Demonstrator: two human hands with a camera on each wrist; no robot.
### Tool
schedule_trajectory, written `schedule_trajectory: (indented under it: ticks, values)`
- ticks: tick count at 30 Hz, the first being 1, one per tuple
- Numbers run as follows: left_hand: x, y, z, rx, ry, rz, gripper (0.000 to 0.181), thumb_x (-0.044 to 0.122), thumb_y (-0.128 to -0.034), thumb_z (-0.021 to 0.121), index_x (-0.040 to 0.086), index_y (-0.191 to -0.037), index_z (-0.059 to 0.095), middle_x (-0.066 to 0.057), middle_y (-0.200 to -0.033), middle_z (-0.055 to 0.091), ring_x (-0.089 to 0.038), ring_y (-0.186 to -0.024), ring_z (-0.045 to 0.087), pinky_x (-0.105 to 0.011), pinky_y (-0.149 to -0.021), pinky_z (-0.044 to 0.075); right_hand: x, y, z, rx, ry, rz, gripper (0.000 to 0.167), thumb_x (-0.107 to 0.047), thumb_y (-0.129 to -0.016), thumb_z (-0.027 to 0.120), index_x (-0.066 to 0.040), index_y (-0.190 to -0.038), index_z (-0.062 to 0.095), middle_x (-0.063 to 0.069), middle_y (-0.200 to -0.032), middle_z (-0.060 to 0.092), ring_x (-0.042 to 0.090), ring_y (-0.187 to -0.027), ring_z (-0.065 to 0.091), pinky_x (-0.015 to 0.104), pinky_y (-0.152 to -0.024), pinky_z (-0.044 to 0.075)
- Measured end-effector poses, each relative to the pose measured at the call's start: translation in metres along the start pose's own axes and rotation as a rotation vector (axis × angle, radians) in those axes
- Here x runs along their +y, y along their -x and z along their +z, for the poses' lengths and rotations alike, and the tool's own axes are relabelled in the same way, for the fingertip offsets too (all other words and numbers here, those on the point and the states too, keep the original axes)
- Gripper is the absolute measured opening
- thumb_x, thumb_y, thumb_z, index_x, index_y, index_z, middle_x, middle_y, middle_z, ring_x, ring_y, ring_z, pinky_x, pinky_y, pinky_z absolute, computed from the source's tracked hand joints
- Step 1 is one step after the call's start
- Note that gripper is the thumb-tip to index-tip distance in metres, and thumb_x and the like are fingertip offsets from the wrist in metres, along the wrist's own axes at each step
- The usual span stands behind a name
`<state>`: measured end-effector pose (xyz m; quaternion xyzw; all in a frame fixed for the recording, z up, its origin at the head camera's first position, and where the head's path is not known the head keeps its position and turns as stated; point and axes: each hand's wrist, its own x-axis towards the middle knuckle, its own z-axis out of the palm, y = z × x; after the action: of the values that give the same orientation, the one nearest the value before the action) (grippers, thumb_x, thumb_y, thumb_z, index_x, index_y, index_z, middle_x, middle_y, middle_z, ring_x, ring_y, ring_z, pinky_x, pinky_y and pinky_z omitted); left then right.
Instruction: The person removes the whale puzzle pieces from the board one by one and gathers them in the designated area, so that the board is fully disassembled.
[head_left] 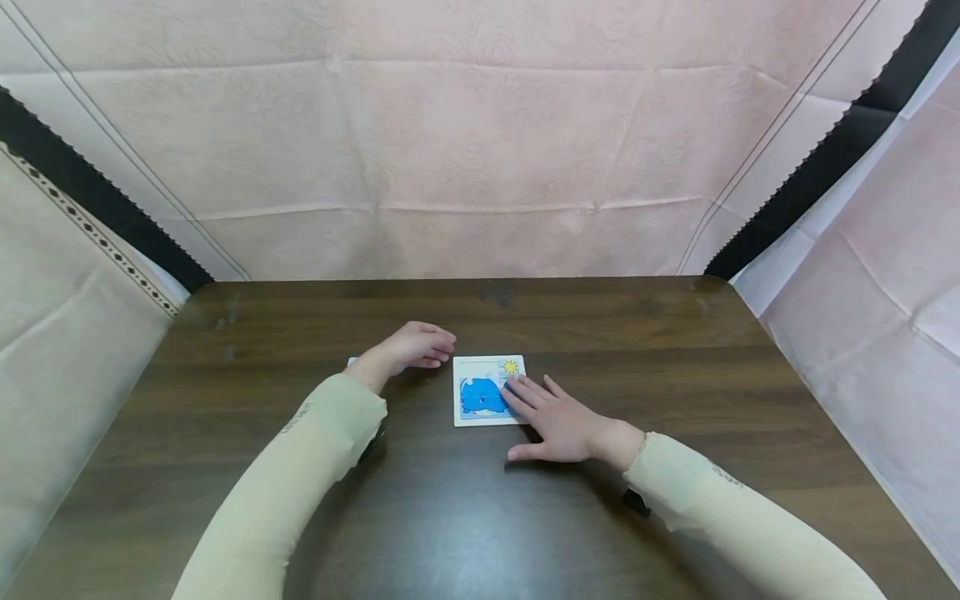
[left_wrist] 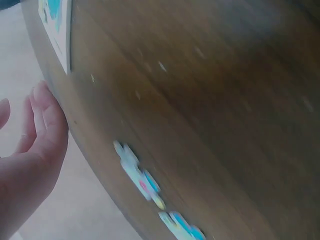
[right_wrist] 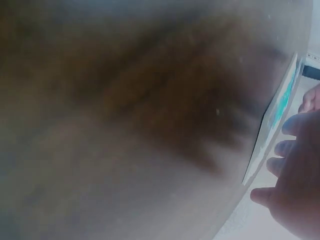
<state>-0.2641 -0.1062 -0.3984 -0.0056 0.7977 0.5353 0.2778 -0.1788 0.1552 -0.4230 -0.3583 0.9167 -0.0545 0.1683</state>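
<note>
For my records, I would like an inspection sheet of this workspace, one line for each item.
Surface: brown wood-grain table, with a bright reflection near the front.
Job's things: white-edged picture board showing a blue figure and sun; loose pieces in the left wrist view.
Clutter: nothing seen.
Hands: left hand beside the board, fingers loosely bent, holding nothing visible; right hand spread, fingertips over the board's right side.
Cables: nothing seen.
Surroundings: pale creased cloth with black strips.
</note>
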Motion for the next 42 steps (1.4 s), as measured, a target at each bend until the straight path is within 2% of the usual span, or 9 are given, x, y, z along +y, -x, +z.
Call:
schedule_trajectory:
  ticks: [7,15,26,34,42]
  values:
    - [0.005,-0.007,0.022,-0.012,0.029,0.002,0.040,0.022,-0.0965,0.051,0.000,-0.129,0.052,-0.019,-0.124,0.058,-0.025,-0.105,0.061,-0.029,-0.093,0.051,-0.007,0.008,0.006,-0.049,0.002,-0.035,0.089,-0.069,-0.084,0.045,-0.017,-0.151,0.017,0.004,-0.159,0.008,0.022,-0.147,0.006,0.055,-0.117,0.007]
    - [0.005,-0.012,0.036,-0.046,0.046,0.012,0.039,0.022,-0.0970,0.050,-0.002,-0.128,0.052,-0.020,-0.123,0.059,-0.025,-0.107,0.061,-0.032,-0.096,0.049,-0.008,0.008,0.007,-0.067,0.028,-0.033,0.090,-0.071,-0.083,0.044,-0.017,-0.150,0.019,0.003,-0.159,0.009,0.021,-0.146,0.008,0.055,-0.117,0.008]
    - [0.008,-0.015,0.051,-0.081,0.018,0.001,0.039,0.022,-0.0969,0.050,-0.002,-0.128,0.052,-0.018,-0.122,0.060,-0.025,-0.108,0.061,-0.032,-0.096,0.049,-0.005,0.007,0.010,-0.073,0.043,-0.047,0.093,-0.073,-0.082,0.043,-0.017,-0.151,0.016,0.002,-0.159,0.004,0.021,-0.147,0.005,0.049,-0.118,0.010]
    - [0.012,-0.018,0.057,-0.050,-0.007,-0.022,0.038,0.023,-0.0966,0.050,-0.002,-0.125,0.054,-0.017,-0.118,0.062,-0.022,-0.099,0.063,-0.031,-0.093,0.051,-0.003,0.007,0.011,-0.069,0.059,-0.055,0.093,-0.073,-0.082,0.042,-0.017,-0.151,0.016,0.002,-0.159,0.005,0.021,-0.147,0.005,0.049,-0.118,0.011]
    - [0.017,-0.018,0.064,-0.048,0.004,-0.040,0.039,0.024,-0.0966,0.051,-0.002,-0.126,0.054,-0.015,-0.117,0.062,-0.020,-0.095,0.060,-0.029,-0.093,0.051,-0.002,0.008,0.010,-0.080,0.054,-0.057,0.093,-0.072,-0.082,0.043,-0.016,-0.151,0.015,0.004,-0.159,0.005,0.021,-0.147,0.005,0.050,-0.118,0.010]
